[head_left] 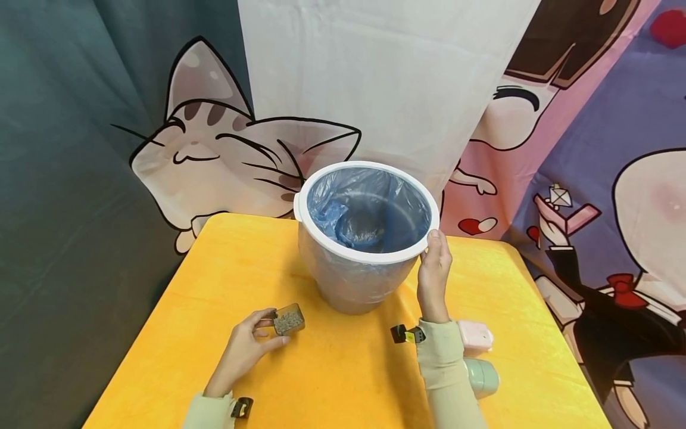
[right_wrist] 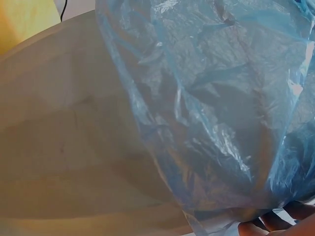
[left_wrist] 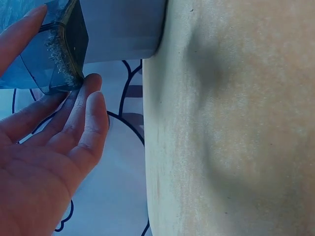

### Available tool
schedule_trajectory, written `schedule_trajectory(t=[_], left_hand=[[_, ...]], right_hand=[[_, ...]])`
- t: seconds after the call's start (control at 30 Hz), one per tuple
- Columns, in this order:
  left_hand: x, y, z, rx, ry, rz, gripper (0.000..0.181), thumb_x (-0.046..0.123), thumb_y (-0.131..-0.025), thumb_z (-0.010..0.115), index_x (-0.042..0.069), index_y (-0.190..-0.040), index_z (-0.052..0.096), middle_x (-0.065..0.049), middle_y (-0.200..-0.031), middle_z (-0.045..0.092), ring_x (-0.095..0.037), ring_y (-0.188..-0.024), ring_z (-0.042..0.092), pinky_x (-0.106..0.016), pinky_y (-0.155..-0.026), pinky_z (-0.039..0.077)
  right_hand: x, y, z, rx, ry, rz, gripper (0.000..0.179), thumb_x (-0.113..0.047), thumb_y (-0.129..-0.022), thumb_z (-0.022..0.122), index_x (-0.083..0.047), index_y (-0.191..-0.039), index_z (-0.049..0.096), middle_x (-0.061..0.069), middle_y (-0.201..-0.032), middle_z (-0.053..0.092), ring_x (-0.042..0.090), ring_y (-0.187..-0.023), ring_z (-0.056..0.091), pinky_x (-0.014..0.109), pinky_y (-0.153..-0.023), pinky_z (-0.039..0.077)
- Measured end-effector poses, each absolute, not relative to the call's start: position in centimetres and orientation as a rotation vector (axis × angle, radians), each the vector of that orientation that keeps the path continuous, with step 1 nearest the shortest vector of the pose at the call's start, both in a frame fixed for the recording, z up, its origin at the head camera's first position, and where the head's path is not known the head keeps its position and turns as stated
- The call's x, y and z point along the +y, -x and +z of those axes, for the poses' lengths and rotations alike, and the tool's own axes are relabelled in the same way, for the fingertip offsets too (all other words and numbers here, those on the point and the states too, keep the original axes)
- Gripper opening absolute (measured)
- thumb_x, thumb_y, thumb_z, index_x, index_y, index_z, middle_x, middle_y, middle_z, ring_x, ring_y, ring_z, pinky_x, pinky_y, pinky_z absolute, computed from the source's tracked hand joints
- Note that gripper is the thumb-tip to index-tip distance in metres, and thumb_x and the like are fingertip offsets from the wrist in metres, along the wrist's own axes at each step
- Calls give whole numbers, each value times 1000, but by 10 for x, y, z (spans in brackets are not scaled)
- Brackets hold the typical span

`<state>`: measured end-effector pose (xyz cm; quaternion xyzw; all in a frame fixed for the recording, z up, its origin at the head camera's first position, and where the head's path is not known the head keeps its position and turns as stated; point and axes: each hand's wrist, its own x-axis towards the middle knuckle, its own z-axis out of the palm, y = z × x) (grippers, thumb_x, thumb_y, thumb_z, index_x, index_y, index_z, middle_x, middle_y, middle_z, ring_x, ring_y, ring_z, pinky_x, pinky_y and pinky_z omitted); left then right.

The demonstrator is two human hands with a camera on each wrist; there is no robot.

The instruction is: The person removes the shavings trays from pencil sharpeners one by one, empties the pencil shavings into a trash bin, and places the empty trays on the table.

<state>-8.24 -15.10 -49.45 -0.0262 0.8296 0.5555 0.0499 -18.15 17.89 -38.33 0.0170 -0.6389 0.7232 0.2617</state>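
My left hand [head_left: 243, 348] pinches a small see-through box [head_left: 289, 320] between thumb and fingertips, just above the table and left of the bin. Grey fuzz fills much of the box's face; in the left wrist view the fuzz [left_wrist: 60, 51] lines one edge. A trash bin [head_left: 370, 257] with a white rim stands upright at the middle of the table, lined with a blue plastic bag [head_left: 332, 215]. At the bin's right side my right hand [head_left: 435, 274] grips the rim. Its fingertips show low in the right wrist view, against the bag [right_wrist: 197, 113].
Right of my right sleeve lie a pink object [head_left: 476, 335] and a pale green object [head_left: 482, 376], both partly hidden by the sleeve. A yellow cloth covers the table [head_left: 332, 381]. Behind it hang printed curtains [head_left: 386, 77] with a cartoon cat.
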Motion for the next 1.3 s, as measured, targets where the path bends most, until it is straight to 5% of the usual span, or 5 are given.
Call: schedule_trajectory(t=[1.3], left_hand=[[-159,80,-473,2641,122,1658,78,47,-66,78,16,-131,47,-6,-116,58,-28,-98,58,-29,-72,52]], right_hand=[[181,179,-383,-1695,-24,2014,42,-35,-96,46,-4,-124,55,11,-121,54,21,-110,49,50,-101,37]])
